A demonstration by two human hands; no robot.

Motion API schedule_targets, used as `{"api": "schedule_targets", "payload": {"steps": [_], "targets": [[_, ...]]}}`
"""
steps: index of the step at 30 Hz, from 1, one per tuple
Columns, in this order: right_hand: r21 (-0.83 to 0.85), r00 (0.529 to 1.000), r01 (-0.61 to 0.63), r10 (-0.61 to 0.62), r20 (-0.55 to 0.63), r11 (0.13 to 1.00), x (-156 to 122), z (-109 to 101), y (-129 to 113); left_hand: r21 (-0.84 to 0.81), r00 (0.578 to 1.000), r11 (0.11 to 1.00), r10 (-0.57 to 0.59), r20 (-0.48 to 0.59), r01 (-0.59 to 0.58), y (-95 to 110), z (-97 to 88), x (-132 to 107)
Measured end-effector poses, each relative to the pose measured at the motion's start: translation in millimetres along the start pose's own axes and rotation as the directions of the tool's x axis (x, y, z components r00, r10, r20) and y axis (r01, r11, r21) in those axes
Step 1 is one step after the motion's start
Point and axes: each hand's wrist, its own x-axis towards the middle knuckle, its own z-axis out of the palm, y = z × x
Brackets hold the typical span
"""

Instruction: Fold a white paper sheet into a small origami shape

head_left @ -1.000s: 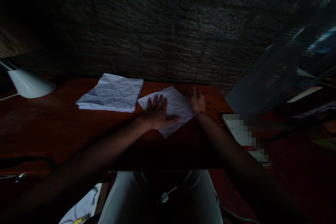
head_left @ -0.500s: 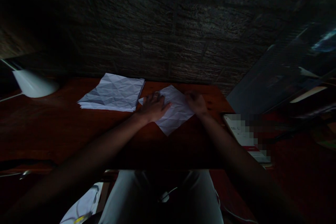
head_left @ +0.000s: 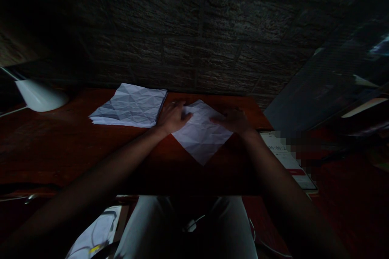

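Note:
A creased sheet of white paper (head_left: 202, 135) lies on the wooden desk, turned so that one corner points toward me. My left hand (head_left: 174, 117) rests at its left side, thumb stretched over the paper and the other fingers reaching forward. At the right side is my right hand (head_left: 233, 120), its thumb also on the sheet and its fingers extended, dim in the low light. Just left of my left hand sits a stack of creased paper sheets (head_left: 129, 105).
A white lamp (head_left: 42, 95) stands at the left on the desk (head_left: 60, 141). Near the right edge lies a phone (head_left: 287, 162) with a timer on its screen. A dark brick wall (head_left: 182, 28) rises behind the desk.
The sheet has shifted slightly right and toward me, and looks more spread out. My left hand has moved from on top of it to its left side; my right hand has moved a little right.

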Motion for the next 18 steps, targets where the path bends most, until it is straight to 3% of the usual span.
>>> {"api": "schedule_targets", "payload": {"steps": [4,7,9,12,16,18], "targets": [[-0.367,0.996,-0.004,0.036,0.081,0.930,-5,-5,-15,-0.343,0.998,0.939,-0.043,-0.043,0.026,-12,-9.2,8],[-0.469,0.992,-0.006,0.065,0.111,0.883,-11,-8,-28,-0.656,0.990,0.741,-0.115,0.088,0.144,-20,-9.9,11],[-0.464,0.991,-0.017,0.078,0.113,0.886,-14,-9,-32,-0.758,0.982,0.624,-0.126,0.143,0.191,-22,-8.4,11],[-0.401,0.995,-0.021,0.060,0.086,0.916,-12,-9,-30,-0.828,0.979,0.528,-0.163,0.122,0.191,-20,-7.5,10],[-0.295,0.986,-0.035,-0.015,-0.165,0.955,-3,-8,-17,-0.923,0.970,0.358,-0.239,0.054,0.139,-15,-11.5,10],[-0.187,0.963,0.029,-0.077,-0.258,0.982,1,-6,-13,-0.958,0.964,0.273,-0.266,0.008,0.084,-14,-14.3,11]]}}
